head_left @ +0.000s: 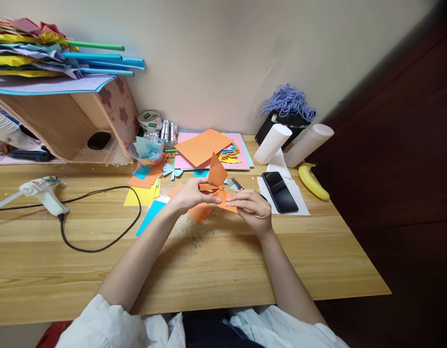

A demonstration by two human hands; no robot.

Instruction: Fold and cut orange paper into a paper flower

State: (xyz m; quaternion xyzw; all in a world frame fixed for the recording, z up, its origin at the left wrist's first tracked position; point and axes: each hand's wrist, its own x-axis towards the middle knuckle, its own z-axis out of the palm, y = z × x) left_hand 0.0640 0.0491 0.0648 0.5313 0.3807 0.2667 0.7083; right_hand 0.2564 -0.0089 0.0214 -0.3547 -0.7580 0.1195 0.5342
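Note:
An orange folded-paper shape [217, 173], gathered at its middle with one pointed flap standing up, is held above the desk between my hands. My left hand [190, 195] pinches its left side between thumb and fingers. From the right, my right hand [254, 209] grips the lower right flap, fingers pressed on the paper. Beneath them lie orange paper pieces [201, 213] and a blue piece [151, 218]. Scissors [237, 183] lie just behind my right hand, partly hidden by it. A light blue paper bow [171, 171] rests behind my left hand.
A glue gun [45, 193] with a looping black cord lies left. Paper sheets [241, 145], a tub of scraps [147, 151] and a box [118, 116] stand behind. A phone [280, 192], white rolls [273, 143] and a banana [313, 182] sit right. The desk edge slants at right.

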